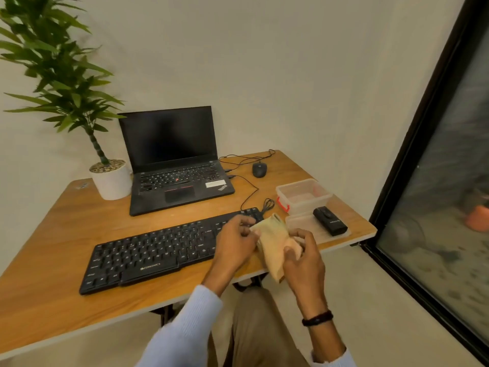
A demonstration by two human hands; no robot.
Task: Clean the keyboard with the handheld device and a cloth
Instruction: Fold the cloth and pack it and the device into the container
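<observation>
A black keyboard (156,250) lies slanted across the front of the wooden table (60,234). Both hands hold a pale yellow cloth (272,242) just above the keyboard's right end. My left hand (235,242) pinches the cloth's upper left edge, while my right hand (304,258) grips its lower right part. The cloth hangs down past the table's front edge. The black handheld device (330,220) rests on a clear lid (304,223) to the right of the keyboard, untouched.
An open black laptop (174,165) stands behind the keyboard, with a potted plant (111,178) at its left. A black mouse (259,169) and cables lie at the back right. A clear plastic box (304,193) with a red clasp sits near the right edge. A dark glass door (436,181) is at the right.
</observation>
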